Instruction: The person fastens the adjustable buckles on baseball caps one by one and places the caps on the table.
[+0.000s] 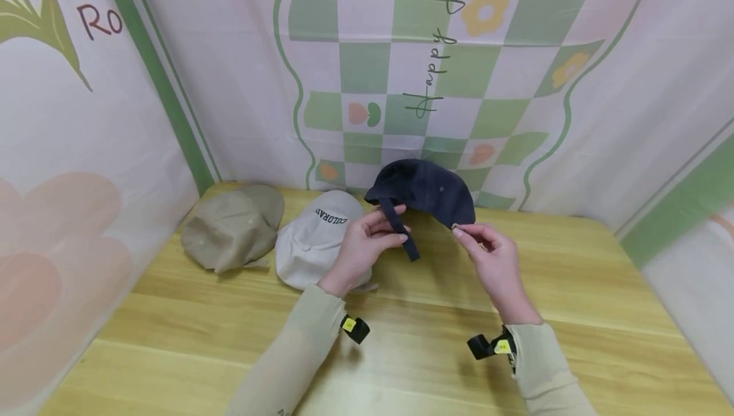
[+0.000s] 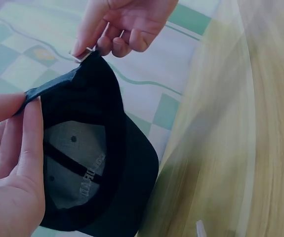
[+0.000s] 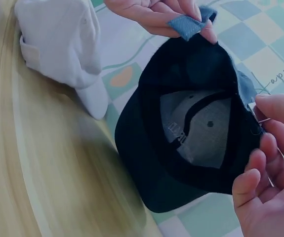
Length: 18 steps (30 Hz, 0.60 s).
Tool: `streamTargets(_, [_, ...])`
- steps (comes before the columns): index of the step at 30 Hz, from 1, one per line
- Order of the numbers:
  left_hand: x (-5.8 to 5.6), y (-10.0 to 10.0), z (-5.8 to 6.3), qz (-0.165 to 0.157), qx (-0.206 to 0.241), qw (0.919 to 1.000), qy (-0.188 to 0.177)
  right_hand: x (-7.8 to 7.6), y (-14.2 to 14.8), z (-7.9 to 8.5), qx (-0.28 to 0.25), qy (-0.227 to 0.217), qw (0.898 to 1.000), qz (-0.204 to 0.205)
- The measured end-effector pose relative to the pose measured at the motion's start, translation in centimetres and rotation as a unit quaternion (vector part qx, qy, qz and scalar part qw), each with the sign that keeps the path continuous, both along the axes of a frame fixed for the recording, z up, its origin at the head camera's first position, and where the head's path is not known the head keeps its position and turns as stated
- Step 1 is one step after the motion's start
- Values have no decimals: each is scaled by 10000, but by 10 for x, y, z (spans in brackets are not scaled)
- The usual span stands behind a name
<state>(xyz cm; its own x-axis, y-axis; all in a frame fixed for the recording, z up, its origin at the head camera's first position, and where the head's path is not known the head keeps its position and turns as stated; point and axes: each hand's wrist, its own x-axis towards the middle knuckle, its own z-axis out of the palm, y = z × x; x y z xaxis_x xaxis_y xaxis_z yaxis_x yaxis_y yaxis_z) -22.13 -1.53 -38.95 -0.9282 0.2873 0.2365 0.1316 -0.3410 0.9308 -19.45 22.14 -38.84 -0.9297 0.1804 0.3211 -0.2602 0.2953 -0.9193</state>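
A dark navy baseball cap (image 1: 427,186) is held up at the back of the table, its inside facing the wrist cameras. With fingers and thumb, my left hand (image 1: 362,247) pinches the loose back strap (image 1: 408,245), whose free end hangs down past the thumb. On the opposite side of the back opening, my right hand (image 1: 497,266) pinches the edge at a small metal buckle (image 2: 85,54). The strap and buckle are apart. In the right wrist view, the strap end (image 3: 185,25) sticks out between the left fingers, and stitched lettering shows inside the crown.
To the left of the navy cap lies a light grey cap (image 1: 309,244) with dark lettering, partly behind my left hand. Farther left sits a khaki cap (image 1: 229,231). A printed curtain (image 1: 367,72) stands behind the wooden table (image 1: 424,365).
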Motion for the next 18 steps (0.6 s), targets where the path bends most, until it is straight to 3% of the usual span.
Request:
streamTargets(5, [0, 1, 0, 136, 145, 9998, 10, 3, 0, 1, 316, 48, 9994, 129])
streamTargets(12, [4, 0, 3, 141, 291, 9994, 85, 6, -4, 1, 205, 202, 9987, 428])
streamTargets(18, [6, 1, 4, 34, 418, 9990, 156, 1, 1, -7, 700, -338, 9923, 964])
